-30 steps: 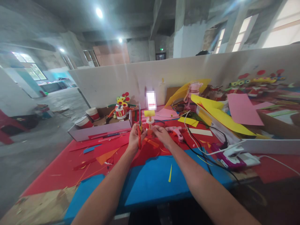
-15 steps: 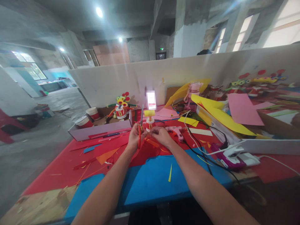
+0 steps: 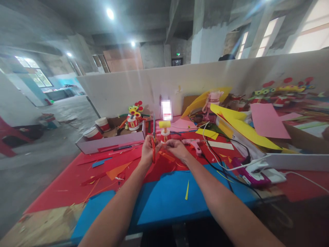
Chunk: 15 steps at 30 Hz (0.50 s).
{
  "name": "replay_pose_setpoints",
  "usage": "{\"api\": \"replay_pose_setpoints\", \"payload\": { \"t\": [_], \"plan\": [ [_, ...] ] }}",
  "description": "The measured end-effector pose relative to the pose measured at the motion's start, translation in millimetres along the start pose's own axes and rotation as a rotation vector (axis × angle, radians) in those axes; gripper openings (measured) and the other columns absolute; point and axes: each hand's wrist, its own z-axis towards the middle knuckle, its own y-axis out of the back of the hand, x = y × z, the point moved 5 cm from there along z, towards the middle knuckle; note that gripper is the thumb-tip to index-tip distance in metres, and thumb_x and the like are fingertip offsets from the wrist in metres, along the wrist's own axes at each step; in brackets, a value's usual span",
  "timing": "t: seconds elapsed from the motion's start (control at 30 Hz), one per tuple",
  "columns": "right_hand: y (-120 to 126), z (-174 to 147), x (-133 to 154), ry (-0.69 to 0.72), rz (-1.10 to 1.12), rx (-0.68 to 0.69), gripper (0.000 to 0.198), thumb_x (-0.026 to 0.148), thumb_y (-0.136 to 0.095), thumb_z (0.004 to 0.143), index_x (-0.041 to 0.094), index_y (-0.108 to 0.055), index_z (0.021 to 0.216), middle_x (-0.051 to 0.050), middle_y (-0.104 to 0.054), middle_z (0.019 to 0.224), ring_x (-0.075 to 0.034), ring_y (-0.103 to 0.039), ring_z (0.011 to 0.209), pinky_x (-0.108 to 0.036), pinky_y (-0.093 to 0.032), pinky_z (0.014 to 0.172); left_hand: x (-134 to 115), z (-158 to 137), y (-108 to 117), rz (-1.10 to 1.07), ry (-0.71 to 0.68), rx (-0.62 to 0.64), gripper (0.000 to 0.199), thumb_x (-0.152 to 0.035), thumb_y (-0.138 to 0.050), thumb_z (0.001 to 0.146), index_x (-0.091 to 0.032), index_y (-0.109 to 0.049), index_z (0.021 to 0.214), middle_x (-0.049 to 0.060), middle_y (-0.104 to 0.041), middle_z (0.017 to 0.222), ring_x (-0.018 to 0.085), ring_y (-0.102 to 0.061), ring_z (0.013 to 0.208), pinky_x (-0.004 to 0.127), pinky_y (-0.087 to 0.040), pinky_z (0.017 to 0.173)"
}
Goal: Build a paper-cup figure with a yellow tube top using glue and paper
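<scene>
My left hand is closed on a pair of scissors by the red handles, blades pointing up and away. Close beside it, my right hand is pinched, fingertips almost meeting those of the left; whatever lies between them is too small to make out. Just beyond both hands stands a paper-cup figure with coiled arms and a yellow paper roll on top. A pink glue gun lies to the right of my right hand.
Red and blue sheets cover the table, scattered with paper scraps. At left, a shallow box holds cups and a finished-looking figure. A purple power strip with cables and a box of coloured paper occupy the right.
Almost nothing has changed. Both hands keep their pinched pose, and the scissors tilt slightly more to the left; the view has shifted a little.
</scene>
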Motion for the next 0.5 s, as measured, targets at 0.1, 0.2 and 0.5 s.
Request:
{"api": "replay_pose_setpoints", "payload": {
  "t": [0.1,0.2,0.5],
  "plan": [
    [2,-1,-2,-0.054,0.058,0.011,0.041,0.056,-0.072,0.066,0.016,-0.061,0.067,0.003,-0.057,0.059,-0.010,-0.048,0.055,-0.023,-0.039,0.054,-3,0,1,0.015,-0.003,-0.041,0.038,-0.023,-0.075,0.062,-0.021,-0.044,0.084,-0.007,-0.054,0.070,0.008,-0.052,0.061,0.021,-0.043,0.061],
    [4,-1,1,-0.042,0.064,0.000,0.037,0.053,-0.071,0.068,0.017,-0.062,0.071,0.003,-0.059,0.063,-0.010,-0.051,0.058,-0.024,-0.042,0.056,-4,0,1,0.003,-0.004,-0.034,0.038,-0.023,-0.075,0.062,-0.022,-0.043,0.083,-0.008,-0.053,0.068,0.008,-0.052,0.060,0.021,-0.043,0.059],
    [10,5,-5,-0.045,0.105,-0.141,0.031,0.047,-0.071,0.066,0.018,-0.061,0.072,0.002,-0.062,0.067,-0.012,-0.054,0.062,-0.026,-0.045,0.063,7,0,-2,0.025,0.023,0.018,0.036,-0.025,-0.074,0.065,-0.021,-0.044,0.083,-0.007,-0.054,0.069,0.009,-0.053,0.060,0.022,-0.043,0.058]
  ]
}}
